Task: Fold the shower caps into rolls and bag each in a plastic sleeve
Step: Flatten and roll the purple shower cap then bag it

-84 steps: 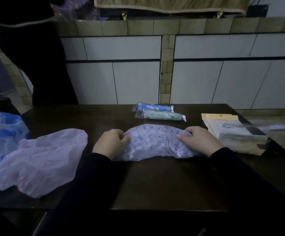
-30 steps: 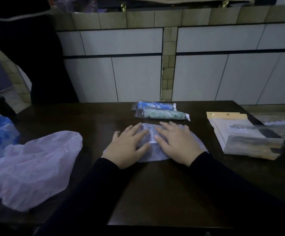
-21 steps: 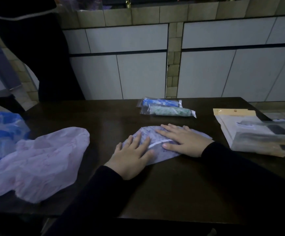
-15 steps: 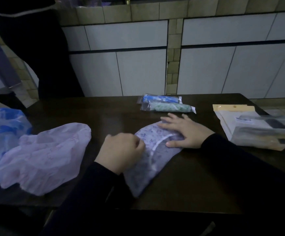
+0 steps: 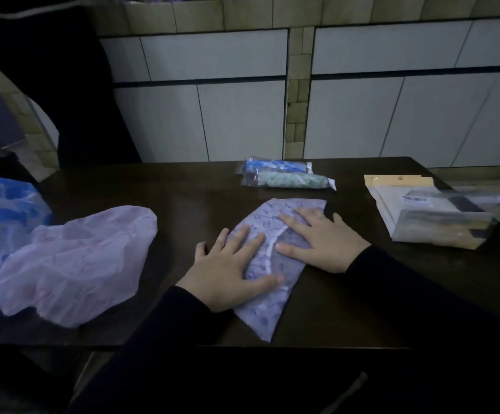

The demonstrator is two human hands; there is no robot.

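Dark wooden table (image 5: 347,309), dim tiled room.
Near centre: flattened lilac printed shower cap (image 5: 268,312) under left hand (image 5: 227,273) and right hand (image 5: 321,237), both flat, fingers straight, gripping nothing. Left: crumpled pink cap (image 5: 72,264), blue cap (image 5: 0,210). Far: two bagged rolls (image 5: 284,177); right, clear sleeve stack (image 5: 431,213). Beyond: white-panelled wall (image 5: 242,121).

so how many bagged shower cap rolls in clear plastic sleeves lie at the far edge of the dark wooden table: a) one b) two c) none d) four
b: a blue roll in a clear plastic sleeve and a green roll in a clear plastic sleeve lie side by side beyond the hands, on the dark wooden table.
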